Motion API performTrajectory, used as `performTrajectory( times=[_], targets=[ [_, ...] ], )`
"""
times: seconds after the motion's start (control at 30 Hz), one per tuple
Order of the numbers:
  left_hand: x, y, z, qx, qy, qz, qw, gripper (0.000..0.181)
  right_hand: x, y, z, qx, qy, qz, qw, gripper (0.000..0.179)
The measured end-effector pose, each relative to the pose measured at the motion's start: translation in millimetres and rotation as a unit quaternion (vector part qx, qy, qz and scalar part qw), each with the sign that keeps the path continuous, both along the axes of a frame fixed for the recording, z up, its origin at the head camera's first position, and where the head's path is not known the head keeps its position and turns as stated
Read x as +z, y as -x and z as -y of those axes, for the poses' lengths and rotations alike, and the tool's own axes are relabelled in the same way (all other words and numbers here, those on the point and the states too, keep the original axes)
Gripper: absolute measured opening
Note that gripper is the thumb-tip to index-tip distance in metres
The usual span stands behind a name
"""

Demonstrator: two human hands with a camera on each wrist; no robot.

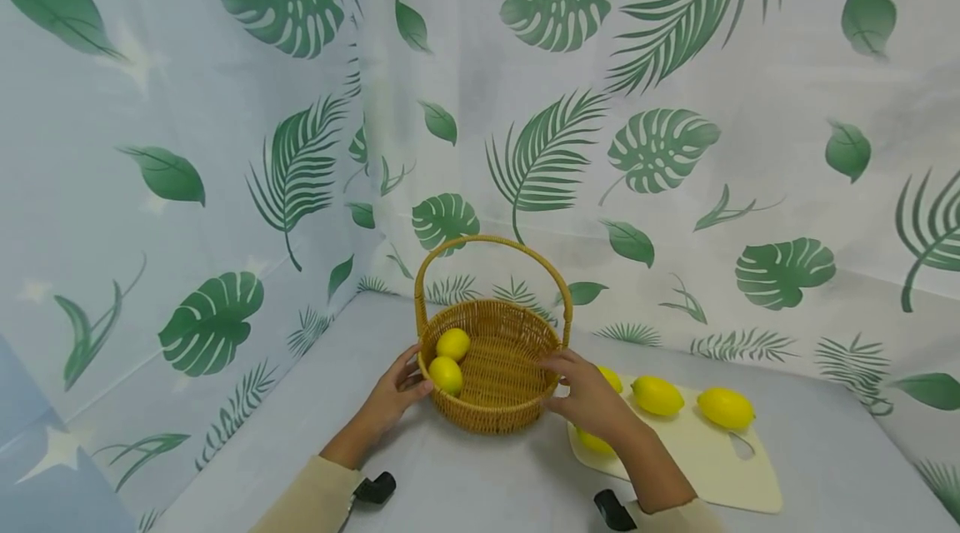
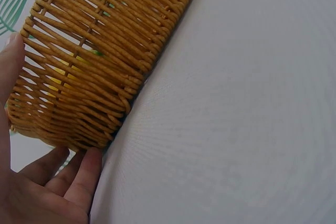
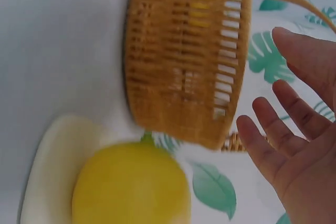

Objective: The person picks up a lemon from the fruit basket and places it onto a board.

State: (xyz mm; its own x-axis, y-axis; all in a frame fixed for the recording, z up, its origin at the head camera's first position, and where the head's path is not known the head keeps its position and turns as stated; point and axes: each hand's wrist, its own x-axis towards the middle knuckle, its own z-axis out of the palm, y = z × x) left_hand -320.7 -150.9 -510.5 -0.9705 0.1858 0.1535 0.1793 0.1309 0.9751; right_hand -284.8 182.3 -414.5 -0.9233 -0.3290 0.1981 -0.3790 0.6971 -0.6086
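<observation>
A round wicker basket (image 1: 498, 412) with a tall arched handle (image 1: 492, 240) stands upright on the table. Two lemons (image 1: 453, 345) lie inside it, against its left wall. My left hand (image 1: 387, 400) is at the basket's left side; in the left wrist view, its thumb and fairly straight fingers (image 2: 84, 179) spread around the woven wall, fingertips right at it. On the other side, my right hand (image 1: 592, 394) is by the right rim. Its fingers (image 3: 270, 132) look spread and loosely bent in the right wrist view, with a gap to the weave and nothing held.
Right of the basket, a cream cutting board (image 1: 705, 470) carries several lemons, among them one at the far right (image 1: 726, 408); my right forearm passes over its left part. Leaf-printed curtains (image 1: 675, 266) hang behind and to the left of the table (image 1: 465, 483).
</observation>
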Motion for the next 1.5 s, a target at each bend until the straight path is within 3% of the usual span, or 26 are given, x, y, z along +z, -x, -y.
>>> performTrajectory(
  times=[0.17, 0.77, 1.07, 1.5],
  targets=[
    [-3.8, 1.7, 0.5, -0.002, -0.001, -0.002, 1.0000, 0.075, -4.7, 5.6, 15, 0.006, -0.016, -0.002, 0.9999, 0.047],
    [-3.3, 2.1, -0.6, -0.010, 0.008, -0.004, 0.9999, 0.076, -15.3, 24.9, 56, 0.092, -0.023, 0.006, 0.9955, 0.036],
    [-0.7, 2.7, -2.4, -0.009, 0.006, -0.003, 0.9999, 0.075, -19.6, 38.0, 75, 0.115, -0.025, 0.022, 0.9928, 0.043],
    [-4.2, 4.2, 1.0, -0.011, 0.006, 0.007, 0.9999, 0.075, -19.8, 47.1, 98, 0.114, -0.023, 0.052, 0.9919, 0.045]
  ],
)
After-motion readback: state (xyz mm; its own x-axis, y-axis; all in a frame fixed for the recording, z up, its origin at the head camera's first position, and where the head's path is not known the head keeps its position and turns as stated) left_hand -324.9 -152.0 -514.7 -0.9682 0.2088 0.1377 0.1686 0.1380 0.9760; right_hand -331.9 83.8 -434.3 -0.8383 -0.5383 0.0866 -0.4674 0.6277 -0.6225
